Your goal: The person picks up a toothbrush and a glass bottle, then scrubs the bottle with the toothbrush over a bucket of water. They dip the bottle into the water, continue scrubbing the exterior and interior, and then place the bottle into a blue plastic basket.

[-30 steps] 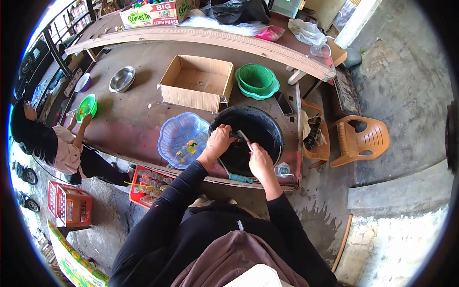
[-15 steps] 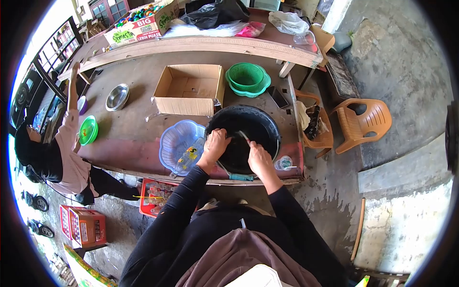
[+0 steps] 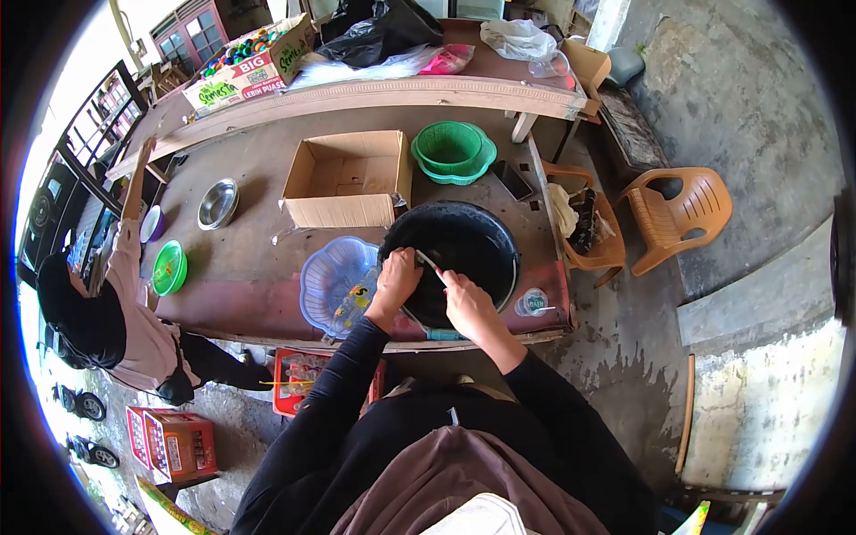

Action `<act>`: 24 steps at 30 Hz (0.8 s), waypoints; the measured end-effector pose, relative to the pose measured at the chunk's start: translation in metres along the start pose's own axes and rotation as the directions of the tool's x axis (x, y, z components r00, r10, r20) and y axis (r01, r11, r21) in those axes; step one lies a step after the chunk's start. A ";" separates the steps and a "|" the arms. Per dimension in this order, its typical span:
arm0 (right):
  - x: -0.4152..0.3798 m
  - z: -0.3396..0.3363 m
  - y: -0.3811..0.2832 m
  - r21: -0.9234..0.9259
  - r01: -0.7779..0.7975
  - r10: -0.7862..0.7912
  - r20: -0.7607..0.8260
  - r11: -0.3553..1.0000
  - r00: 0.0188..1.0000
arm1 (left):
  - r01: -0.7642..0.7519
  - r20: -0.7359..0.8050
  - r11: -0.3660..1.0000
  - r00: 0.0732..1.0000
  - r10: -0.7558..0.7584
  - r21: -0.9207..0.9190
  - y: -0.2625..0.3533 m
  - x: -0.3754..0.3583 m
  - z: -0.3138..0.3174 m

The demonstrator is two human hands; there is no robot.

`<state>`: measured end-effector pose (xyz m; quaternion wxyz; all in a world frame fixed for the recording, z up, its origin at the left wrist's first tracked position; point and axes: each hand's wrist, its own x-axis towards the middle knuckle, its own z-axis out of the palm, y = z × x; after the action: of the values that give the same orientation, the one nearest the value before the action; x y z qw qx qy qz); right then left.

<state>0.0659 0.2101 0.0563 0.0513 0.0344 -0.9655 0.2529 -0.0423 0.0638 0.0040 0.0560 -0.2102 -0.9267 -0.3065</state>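
My left hand (image 3: 399, 280) is closed over the left rim of a large black bucket (image 3: 489, 234); its fingertips hide whatever they pinch. My right hand (image 3: 471, 306), above the bucket's middle, grips a thin pale stick-like tool (image 3: 430, 261) whose tip points up and left to my left fingers. It may be a knife, but it is too small to tell. Left of the bucket, a blue scalloped plastic basket (image 3: 319, 283) contains clear plastic with yellow printing (image 3: 357, 303). A clear plastic cup (image 3: 531, 303) stands at the table's right front corner.
Behind the bucket are an open cardboard box (image 3: 348, 210), nested green baskets (image 3: 453, 150) and a phone (image 3: 513, 181). A metal bowl (image 3: 217, 205) and green bowl (image 3: 168, 267) sit further left. Another person (image 3: 134, 312) reaches across there. Orange plastic chairs (image 3: 682, 218) stand right; a red crate (image 3: 290, 383) is below.
My right hand's tool has swung from deeper in the bucket toward my left fingers, and both hands are closer together. The view has shifted slightly.
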 end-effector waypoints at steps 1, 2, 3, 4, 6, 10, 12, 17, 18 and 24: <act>0.001 0.003 0.004 0.002 -0.006 0.006 -0.001 1.000 1.000 | -0.003 0.005 1.000 1.000 0.003 0.000 0.000 -0.001 0.001; 0.005 0.009 0.012 -0.035 -0.058 0.059 0.004 0.998 0.998 | 0.011 -0.002 1.000 1.000 -0.011 -0.004 0.001 -0.001 0.001; 0.011 0.015 0.022 -0.074 -0.108 0.108 0.005 0.991 0.994 | 0.025 -0.014 1.000 1.000 -0.025 -0.008 0.002 -0.001 0.002; 0.016 0.021 0.034 -0.101 -0.178 0.178 -0.011 0.979 0.984 | 0.022 -0.015 1.000 1.000 -0.022 -0.007 0.002 -0.001 0.003; 0.019 0.019 0.037 -0.084 -0.164 0.165 0.014 0.983 0.986 | 0.036 -0.004 0.996 0.999 -0.036 0.078 0.003 0.000 0.003; 0.010 0.008 0.013 -0.013 -0.011 0.011 0.041 1.000 0.999 | 0.060 0.058 0.992 0.996 -0.067 0.110 0.007 0.000 -0.001; 0.014 0.010 0.019 -0.070 -0.084 0.089 0.067 0.994 0.994 | -0.005 0.136 0.989 0.991 -0.016 0.150 0.006 0.000 -0.002; 0.016 0.015 0.029 -0.094 -0.130 0.133 0.029 0.987 0.991 | -0.030 0.043 0.990 0.999 0.024 0.140 0.000 0.002 0.005; 0.011 0.009 0.021 -0.027 -0.050 0.050 0.025 0.998 0.998 | -0.015 0.067 0.991 0.998 0.006 0.131 0.000 0.001 0.005; 0.022 0.014 0.043 -0.092 -0.214 0.219 0.046 0.972 0.975 | -0.089 0.121 0.992 0.990 0.078 0.086 0.008 -0.002 -0.009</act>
<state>0.0387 0.2403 0.0261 -0.0019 -0.0663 -0.9746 0.2138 -0.0373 0.0639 0.0148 0.0238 -0.2638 -0.9317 -0.2486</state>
